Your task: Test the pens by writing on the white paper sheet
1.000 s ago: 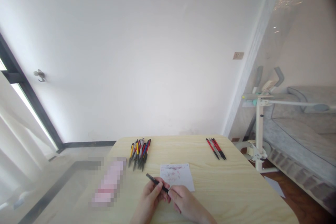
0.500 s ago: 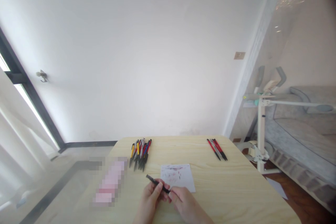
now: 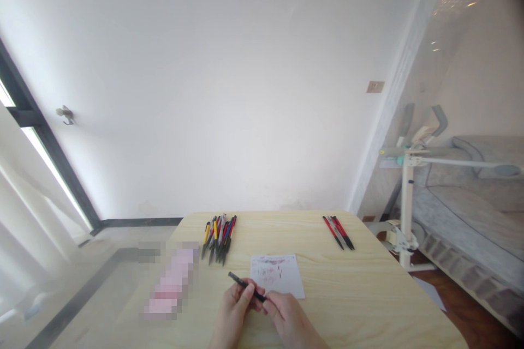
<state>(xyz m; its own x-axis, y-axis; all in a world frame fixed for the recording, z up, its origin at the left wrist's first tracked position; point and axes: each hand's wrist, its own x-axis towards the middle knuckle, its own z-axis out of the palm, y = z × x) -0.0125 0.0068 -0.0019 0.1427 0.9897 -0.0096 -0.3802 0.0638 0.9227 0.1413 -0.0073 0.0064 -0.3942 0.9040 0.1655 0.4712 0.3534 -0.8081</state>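
A black pen [image 3: 237, 280] is held between both hands at the near side of the table, slanting from upper left to lower right. My left hand [image 3: 237, 305] is closed round its middle, thumb on top. My right hand [image 3: 285, 311] pinches the lower right end, and its fingertips hide that tip. Just beyond the hands lies a white sheet of paper [image 3: 289, 279] with reddish and dark scribbles. A pile of pens [image 3: 219, 240], with yellow, red, grey, blue and black parts, rests at the far left. Several red, grey and black pens [image 3: 338, 233] lie at the far right.
The pale wooden table [image 3: 368, 294] reaches the white wall [image 3: 245, 92]. A pixelated pink patch [image 3: 170, 289] covers the table's left side. To the right stand a white exercise machine [image 3: 407, 202] and a grey sofa [image 3: 462, 207]; a white curtain [image 3: 33, 229] hangs left.
Both hands keep the same grip on the black pen, almost still. The view has shifted very slightly; the paper and the pens lie as before.
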